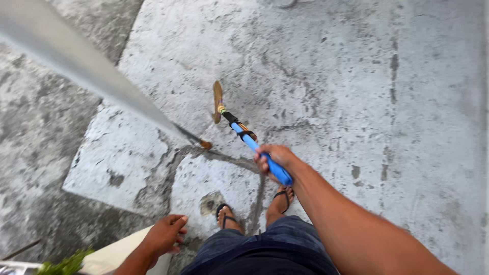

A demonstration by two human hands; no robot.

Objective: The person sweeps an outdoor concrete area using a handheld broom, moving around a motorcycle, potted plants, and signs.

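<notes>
- Blue-handled tool [254,147] is what I have in my right hand [272,159]; my fingers are wrapped tight around the blue grip, near its upper end.
- From that hand the tool slants down and away towards the concrete floor [356,76], passing a black and orange collar partway along.
- Its far tip carries a flat, brownish blade [218,101] that sits at the floor, well beyond my feet.
- I cannot tell whether the blade presses on the floor or hangs just above it.
- My left hand [165,235] is low and to the left of the tool, fingers loosely curled and resting on the top edge of a pale cream object [109,257]; it does not look clamped around it.
- Just left of that pale object I see a clump of green leaves [66,265] at the bottom edge of my view.
- A long grey pole [86,71], blurred, crosses from the upper left and ends in a small brown tip [206,145] just left of the tool's shaft.
- Below my right hand are my two feet in black sandals [226,216], standing on cracked, patchy grey concrete, with my dark shorts [265,249] nearest the camera.
</notes>
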